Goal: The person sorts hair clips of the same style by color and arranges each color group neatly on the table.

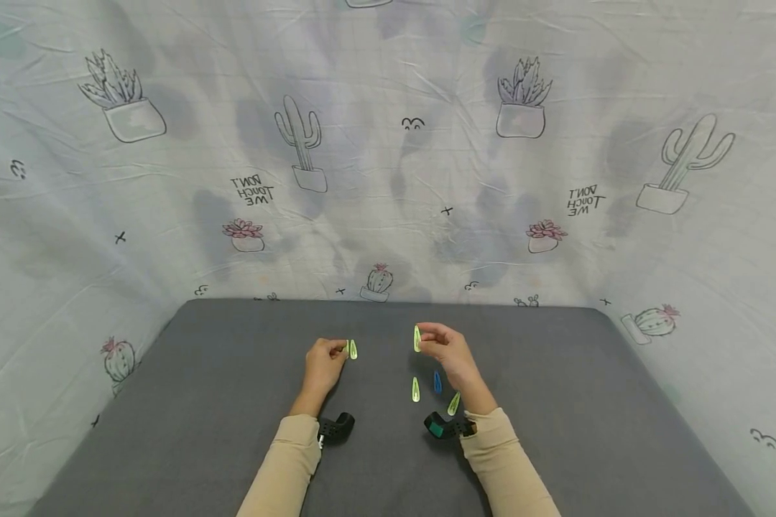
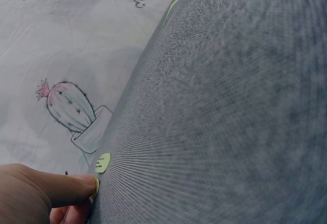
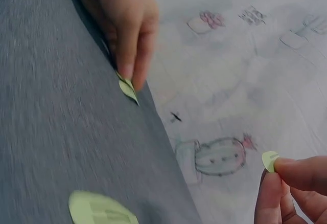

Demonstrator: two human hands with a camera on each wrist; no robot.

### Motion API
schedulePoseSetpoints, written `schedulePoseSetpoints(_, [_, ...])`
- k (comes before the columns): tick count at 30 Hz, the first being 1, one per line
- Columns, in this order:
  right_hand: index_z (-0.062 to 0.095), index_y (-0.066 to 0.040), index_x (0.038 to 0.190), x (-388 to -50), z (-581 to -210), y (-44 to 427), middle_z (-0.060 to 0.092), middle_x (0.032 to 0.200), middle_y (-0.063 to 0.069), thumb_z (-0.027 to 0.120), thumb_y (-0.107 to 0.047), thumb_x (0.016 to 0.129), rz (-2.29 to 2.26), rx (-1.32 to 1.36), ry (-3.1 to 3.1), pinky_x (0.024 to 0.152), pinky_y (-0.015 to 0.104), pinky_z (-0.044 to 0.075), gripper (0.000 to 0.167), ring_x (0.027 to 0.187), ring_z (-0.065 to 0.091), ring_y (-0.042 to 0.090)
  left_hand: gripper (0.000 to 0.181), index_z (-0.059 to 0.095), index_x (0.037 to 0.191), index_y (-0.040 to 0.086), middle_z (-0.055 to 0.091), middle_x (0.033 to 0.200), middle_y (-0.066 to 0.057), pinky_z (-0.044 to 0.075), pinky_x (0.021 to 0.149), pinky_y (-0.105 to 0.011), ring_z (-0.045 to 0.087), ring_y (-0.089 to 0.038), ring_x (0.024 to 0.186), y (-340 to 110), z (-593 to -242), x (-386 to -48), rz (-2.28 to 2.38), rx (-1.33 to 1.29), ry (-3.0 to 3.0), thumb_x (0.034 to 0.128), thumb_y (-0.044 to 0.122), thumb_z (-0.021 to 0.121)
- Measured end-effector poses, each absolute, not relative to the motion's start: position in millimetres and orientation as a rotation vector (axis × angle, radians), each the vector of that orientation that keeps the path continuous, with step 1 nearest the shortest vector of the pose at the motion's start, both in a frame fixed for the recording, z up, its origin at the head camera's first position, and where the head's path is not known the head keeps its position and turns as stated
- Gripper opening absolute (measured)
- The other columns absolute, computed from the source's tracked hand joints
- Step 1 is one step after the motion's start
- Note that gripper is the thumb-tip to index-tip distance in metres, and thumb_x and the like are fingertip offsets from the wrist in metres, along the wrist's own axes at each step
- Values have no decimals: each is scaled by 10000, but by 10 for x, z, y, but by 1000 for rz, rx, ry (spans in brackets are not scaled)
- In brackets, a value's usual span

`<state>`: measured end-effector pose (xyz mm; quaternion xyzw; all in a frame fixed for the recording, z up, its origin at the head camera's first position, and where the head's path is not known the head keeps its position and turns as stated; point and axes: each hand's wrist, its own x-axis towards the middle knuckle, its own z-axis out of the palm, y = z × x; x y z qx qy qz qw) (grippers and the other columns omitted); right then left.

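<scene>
L hand pinches L clip (green), tips almost closed; 2nd clip just beside, approx 3 o'clock. R hand pinches R clip (green), v. small gap. On worktop: blue clip, w/ 3rd clip at 8-9 o'clock, 4th clip at 4-5. Prob. light, thin, stiff, maybe slick; best grip = long edges, nr middle.

Beige sleeves, black wrist cameras
</scene>
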<state>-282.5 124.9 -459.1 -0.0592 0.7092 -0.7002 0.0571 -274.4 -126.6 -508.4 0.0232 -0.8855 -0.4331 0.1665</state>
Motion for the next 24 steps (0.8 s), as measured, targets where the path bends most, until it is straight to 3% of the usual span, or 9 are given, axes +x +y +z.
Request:
schedulePoseSetpoints(10, [615,38,1196,-2914,-4623,889,610,877,42,640,22,842,-2068,-279,2161,784,272,520,355,791,586,91,200,717,1026,-11,593,889,-123,477,705,-358,568,-227,800,-1260,-5050,-2736,-1250,93,-2542,835,33,681])
schedulePoseSetpoints(24, [619,23,1204,-3090,-4701,510,592,822,13,629,3,866,-1919,-236,2187,843,359,540,339,763,603,97,191,723,1015,0,595,877,-118,477,707,-368,573,-230,787,-1252,-5046,-2754,-1229,106,-2543,833,46,689])
